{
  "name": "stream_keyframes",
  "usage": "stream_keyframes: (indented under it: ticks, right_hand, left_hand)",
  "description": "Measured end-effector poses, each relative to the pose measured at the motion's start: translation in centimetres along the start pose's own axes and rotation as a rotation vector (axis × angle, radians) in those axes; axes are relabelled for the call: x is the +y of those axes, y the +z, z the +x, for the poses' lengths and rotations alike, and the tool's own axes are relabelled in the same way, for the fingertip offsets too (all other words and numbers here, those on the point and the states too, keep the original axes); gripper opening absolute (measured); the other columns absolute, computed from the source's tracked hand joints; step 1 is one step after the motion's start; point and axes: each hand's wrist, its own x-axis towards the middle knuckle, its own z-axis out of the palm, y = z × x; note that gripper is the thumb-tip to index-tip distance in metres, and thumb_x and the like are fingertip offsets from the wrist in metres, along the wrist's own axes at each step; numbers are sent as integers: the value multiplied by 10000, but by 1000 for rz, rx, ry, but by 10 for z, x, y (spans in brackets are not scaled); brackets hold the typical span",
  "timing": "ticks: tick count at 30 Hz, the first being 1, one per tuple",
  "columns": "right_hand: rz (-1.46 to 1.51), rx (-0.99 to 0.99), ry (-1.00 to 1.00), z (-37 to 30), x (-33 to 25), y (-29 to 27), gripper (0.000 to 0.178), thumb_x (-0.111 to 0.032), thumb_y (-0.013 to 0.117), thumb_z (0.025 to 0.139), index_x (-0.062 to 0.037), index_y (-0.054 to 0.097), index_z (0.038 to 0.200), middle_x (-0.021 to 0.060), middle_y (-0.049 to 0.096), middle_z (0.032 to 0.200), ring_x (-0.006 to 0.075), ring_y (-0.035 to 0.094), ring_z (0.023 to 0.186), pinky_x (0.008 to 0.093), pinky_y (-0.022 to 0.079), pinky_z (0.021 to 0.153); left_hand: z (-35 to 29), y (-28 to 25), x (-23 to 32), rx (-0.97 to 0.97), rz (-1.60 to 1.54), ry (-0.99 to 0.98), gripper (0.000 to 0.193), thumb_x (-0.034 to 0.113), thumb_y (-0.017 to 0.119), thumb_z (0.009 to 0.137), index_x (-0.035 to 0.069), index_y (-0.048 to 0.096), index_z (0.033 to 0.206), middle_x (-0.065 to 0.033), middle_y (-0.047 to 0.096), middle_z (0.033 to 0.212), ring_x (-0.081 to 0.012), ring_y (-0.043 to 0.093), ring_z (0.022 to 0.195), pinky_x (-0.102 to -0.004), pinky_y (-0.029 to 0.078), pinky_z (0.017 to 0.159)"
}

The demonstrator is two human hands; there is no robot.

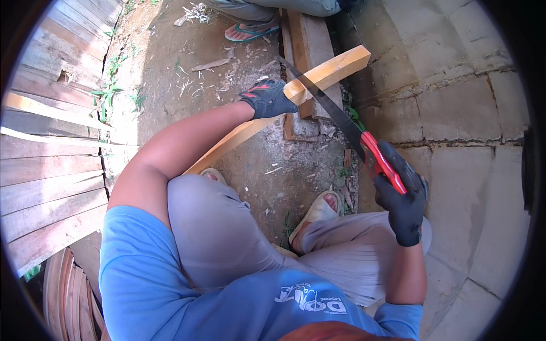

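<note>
Right hand (pixel 402 196) is wrapped round the red handle of a saw (pixel 336 112) — blade lying across the beam (pixel 340 67) near its left end, tip pointing far left. Left hand (pixel 266 99) is right up against that left end, but can't tell how its fingers are closed. Beam sits across some planks (pixel 319 42) — someone's flip-flop (pixel 254 35) is just left of those.

Bright red saw handle (pixel 387 166), honey-tan beam (pixel 338 68)
Blade (pixel 342 120) is plain dark grey, left glove (pixel 266 99) black with red streaks, right glove (pixel 406 209) pretty much all black, tee (pixel 239 310) blue with white lettering.
</note>
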Motion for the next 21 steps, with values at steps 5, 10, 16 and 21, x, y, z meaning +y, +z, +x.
stream_keyframes:
  ticks: [5, 10, 16, 21]
  right_hand:
    - [-42, 116, 16, -22, 7, -26, 560, -107, 717, 860, -12, 714, 1412, 123, 785, 1122, 150, 676, 729, 332, 568, 706]
    - [-187, 17, -35, -7, -11, -31, 586, -98, 688, 832, 5, 713, 1408, 142, 768, 1125, 170, 696, 860, 329, 566, 783]
    - [-123, 25, -39, 29, -30, -43, 540, -85, 715, 849, -17, 734, 1384, 166, 777, 1280, 240, 756, 1084, 355, 574, 942]
    - [-348, 8, -193, 11, -84, -28, 543, -39, 794, 815, -68, 763, 1357, 170, 795, 1271, 291, 779, 1157, 367, 563, 1009]
  left_hand:
    - [-7, 3, 13, 63, -9, -15, 620, 540, 756, 881, 32, 739, 1235, -244, 762, 1171, -435, 734, 1106, -504, 572, 961]
    - [-21, -2, 32, 123, 22, -146, 578, 497, 780, 853, 25, 733, 1183, -243, 769, 1132, -418, 753, 1077, -506, 596, 926]
    - [-13, 11, 23, 170, 26, -103, 559, 496, 778, 859, 23, 734, 1153, -248, 763, 1115, -420, 758, 1036, -516, 600, 892]
    - [-16, 23, 28, 240, -14, -76, 441, 370, 741, 813, -3, 762, 1046, -267, 776, 1031, -441, 769, 944, -520, 618, 834]
